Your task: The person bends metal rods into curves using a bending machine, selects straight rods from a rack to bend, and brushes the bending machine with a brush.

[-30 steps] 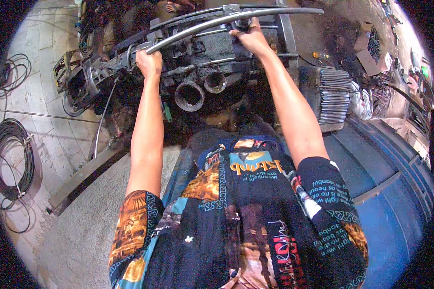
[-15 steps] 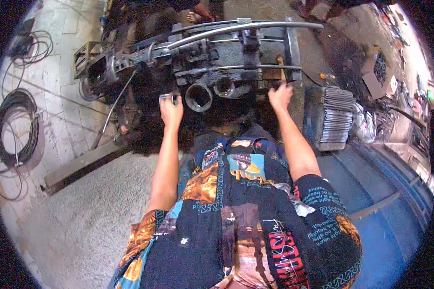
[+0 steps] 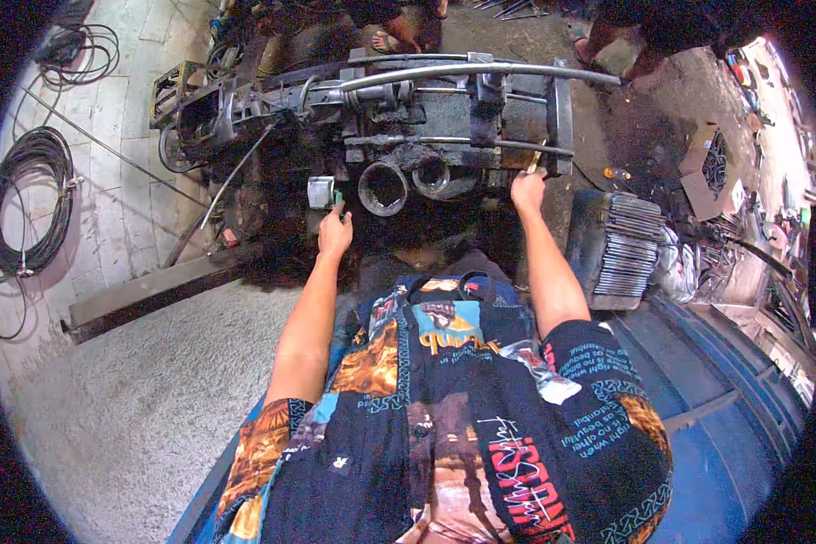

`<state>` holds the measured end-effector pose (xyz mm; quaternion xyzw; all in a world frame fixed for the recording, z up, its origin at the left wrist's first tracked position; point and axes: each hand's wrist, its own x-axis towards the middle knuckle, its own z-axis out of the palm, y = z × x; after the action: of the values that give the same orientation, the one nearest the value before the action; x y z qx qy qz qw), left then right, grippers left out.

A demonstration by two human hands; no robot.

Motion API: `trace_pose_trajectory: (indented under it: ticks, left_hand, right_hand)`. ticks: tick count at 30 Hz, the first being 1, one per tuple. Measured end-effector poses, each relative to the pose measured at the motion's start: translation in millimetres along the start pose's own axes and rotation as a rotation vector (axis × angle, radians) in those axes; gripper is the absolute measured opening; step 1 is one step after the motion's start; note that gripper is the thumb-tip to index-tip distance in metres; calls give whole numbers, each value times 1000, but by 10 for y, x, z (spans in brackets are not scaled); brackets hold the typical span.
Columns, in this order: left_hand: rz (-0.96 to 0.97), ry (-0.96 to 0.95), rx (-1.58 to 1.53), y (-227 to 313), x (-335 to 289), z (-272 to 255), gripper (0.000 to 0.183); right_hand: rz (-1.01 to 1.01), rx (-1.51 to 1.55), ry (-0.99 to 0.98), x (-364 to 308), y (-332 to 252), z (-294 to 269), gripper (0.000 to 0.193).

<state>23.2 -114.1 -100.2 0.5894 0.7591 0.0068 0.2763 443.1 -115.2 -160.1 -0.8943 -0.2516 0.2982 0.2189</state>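
A dark, greasy metal machine [image 3: 394, 131] with long steel rods [image 3: 480, 69] lies across the space in front of me. Two round, hollow pipe ends [image 3: 383, 189] open toward me from its near side. My left hand [image 3: 335, 234] is closed on a small greenish piece [image 3: 338, 201], left of the pipe ends. Just beyond that sits a pale, squarish metal block [image 3: 320, 192]. At the machine's near right corner, my right hand [image 3: 528, 190] is closed around a thin, light-brown stick-like handle [image 3: 537, 160]. Its far end meets the lower rod.
A finned metal unit [image 3: 624, 245] stands right of my right arm, beside a blue panel [image 3: 725, 390]. Coiled black cable [image 3: 32, 195] lies on the left floor. An open cardboard box [image 3: 704, 172] sits at far right. Other people's feet [image 3: 385, 42] show beyond the machine.
My left hand has drawn back toward me from the pale block, leaving it in plain sight. The blurred right hand is now steady on the handle. The whole view has shifted slightly.
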Motion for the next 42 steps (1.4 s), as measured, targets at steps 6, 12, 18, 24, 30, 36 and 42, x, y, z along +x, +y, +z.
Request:
trace_pose_trajectory:
  ticks: [6,12,18,24,30,36,42]
  left_hand:
    - [36,2,-75,91,42,35,35]
    - [-37,30,-117,4,41,35,36]
    - [-87,15,-166,0,12,41,34]
    - [-46,-16,-182,200,-51,21,38]
    - [-72,-6,-182,242,-51,13,43]
    - [-60,-23,-207,409,-99,-23,41]
    - [-114,-62,-168,405,-89,66,41]
  right_hand:
    - [124,495,-290,-159,504,-82,26]
    - [84,516,-471,-1005,-158,-399,30]
    - [-462,207,-231,-1143,-1459,-297,34]
    - [-536,4,-204,-665,-2035,30,28]
    - [-591,-115,-305,-888,-1823,19,29]
    - [-525,-11,-172,-865,-1767,-114,32]
    - [-570,-194,-267,-714,-1873,-115,26]
